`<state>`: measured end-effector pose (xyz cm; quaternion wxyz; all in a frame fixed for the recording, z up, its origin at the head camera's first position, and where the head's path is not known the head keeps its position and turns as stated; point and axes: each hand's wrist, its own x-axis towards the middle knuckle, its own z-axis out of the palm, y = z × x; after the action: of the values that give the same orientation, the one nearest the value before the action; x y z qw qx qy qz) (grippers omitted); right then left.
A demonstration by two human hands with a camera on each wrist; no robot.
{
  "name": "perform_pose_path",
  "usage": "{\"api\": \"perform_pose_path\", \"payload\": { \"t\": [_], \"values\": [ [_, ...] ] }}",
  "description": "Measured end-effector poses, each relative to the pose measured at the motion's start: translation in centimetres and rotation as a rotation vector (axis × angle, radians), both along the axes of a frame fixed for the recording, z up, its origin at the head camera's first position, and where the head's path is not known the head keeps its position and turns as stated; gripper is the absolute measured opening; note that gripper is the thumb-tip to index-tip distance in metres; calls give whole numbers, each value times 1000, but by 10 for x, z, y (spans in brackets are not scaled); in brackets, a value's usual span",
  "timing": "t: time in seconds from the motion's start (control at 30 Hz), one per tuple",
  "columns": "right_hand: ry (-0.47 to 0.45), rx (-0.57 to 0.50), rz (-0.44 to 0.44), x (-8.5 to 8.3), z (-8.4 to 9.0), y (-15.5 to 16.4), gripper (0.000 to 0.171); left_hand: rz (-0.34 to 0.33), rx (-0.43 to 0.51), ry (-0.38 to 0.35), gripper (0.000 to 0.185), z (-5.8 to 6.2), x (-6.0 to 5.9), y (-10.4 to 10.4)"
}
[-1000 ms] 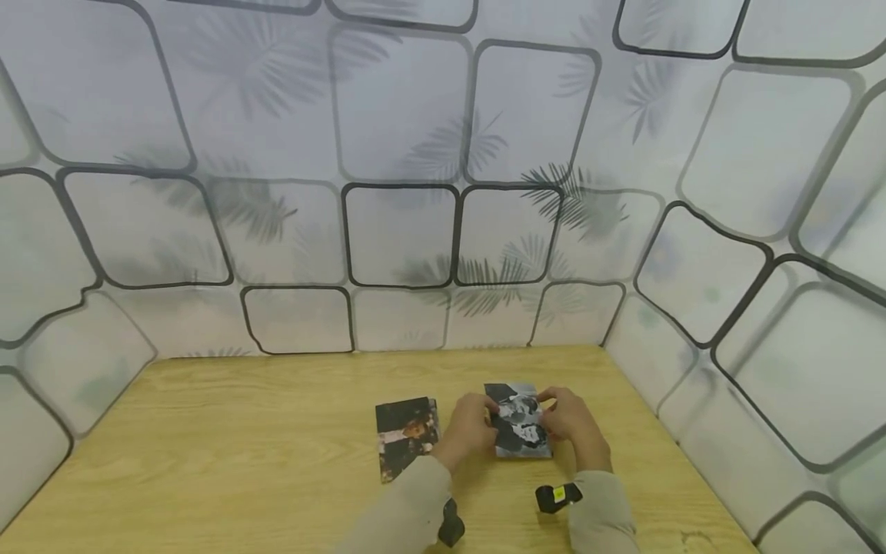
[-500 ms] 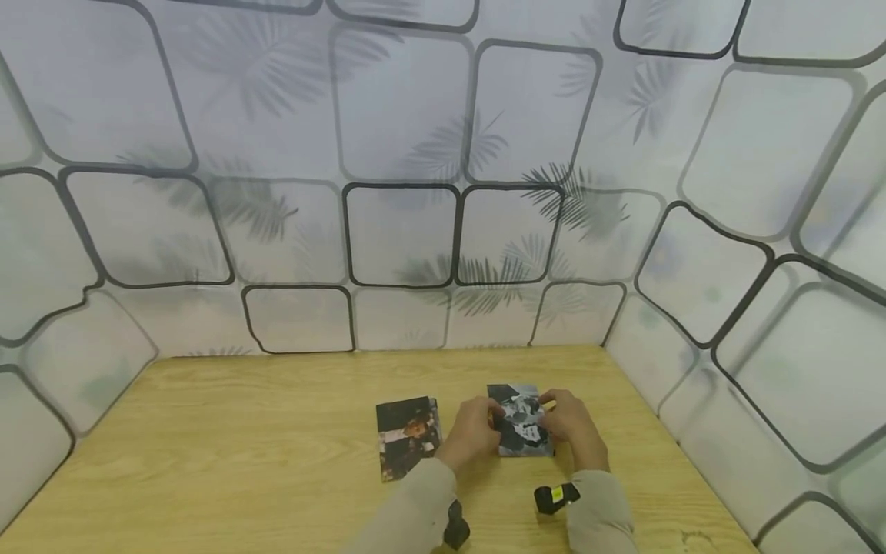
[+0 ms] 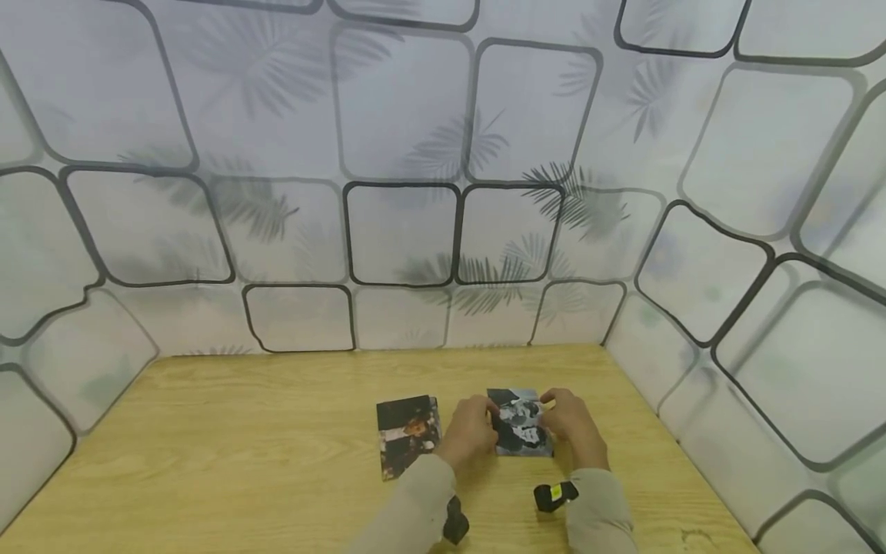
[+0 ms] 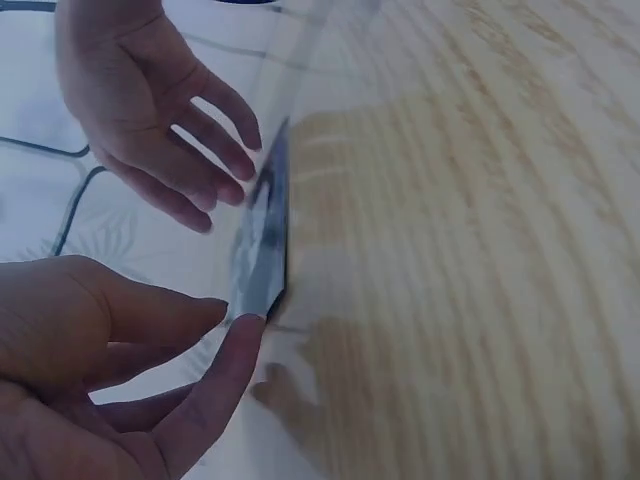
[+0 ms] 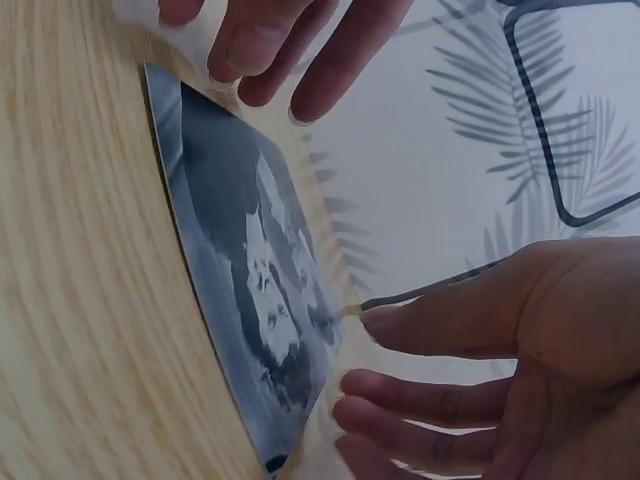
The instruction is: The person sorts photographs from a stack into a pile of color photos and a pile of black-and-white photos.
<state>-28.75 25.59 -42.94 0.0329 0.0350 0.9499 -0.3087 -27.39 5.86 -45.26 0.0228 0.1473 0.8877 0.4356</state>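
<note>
A black-and-white photo print [image 3: 521,427] lies on the wooden table between both hands, with light portrait shapes on a dark ground. At its left edge is my left hand [image 3: 472,427], thumb and index fingertip right at the border in the left wrist view. Along the opposite edge sits my right hand [image 3: 571,419]. In the right wrist view its thumb and fingers are spread apart beside the print [image 5: 250,290], with nothing pinched between them. To the left, a colour photo print [image 3: 404,432] rests on another, whose edge peeks out; the left sleeve is close to its lower corner.
The wood-grain table [image 3: 242,446] meets a patterned curtain [image 3: 401,231] of rounded squares and leaves at the back and right. Black wrist devices [image 3: 554,496] hang below both sleeves, just over the tabletop.
The black-and-white print has shifted slightly right and its far edge has come a little nearer. Both hands stay beside it with only small movements. The colour print has stayed put.
</note>
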Motion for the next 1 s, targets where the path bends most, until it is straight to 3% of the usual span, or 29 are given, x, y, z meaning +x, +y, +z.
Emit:
{"api": "perform_pose_path", "payload": {
  "t": [0.13, 0.23, 0.4, 0.5, 0.77, 1.0],
  "values": [
    [73, 1, -5, -2, 6, -8, 39, -50, 56, -31, 35, 8, 3, -17],
    [85, -69, 8, 1, 13, -20, 36, -82, 86, -53, 34, 16, 5, -37],
    [100, -201, 88, 10, 18, -54, 34, -73, 21, -15, 33, 30, 9, -81],
    [96, -272, 169, 15, 18, -79, 32, -33, -12, 15, 32, 33, 11, -108],
    [46, -314, 361, 23, 9, -127, 32, 93, -35, -21, 30, 26, 22, -160],
    [25, -276, 380, 18, -1, -145, 27, 151, 69, -86, 29, 16, 31, -182]
  ]
}}
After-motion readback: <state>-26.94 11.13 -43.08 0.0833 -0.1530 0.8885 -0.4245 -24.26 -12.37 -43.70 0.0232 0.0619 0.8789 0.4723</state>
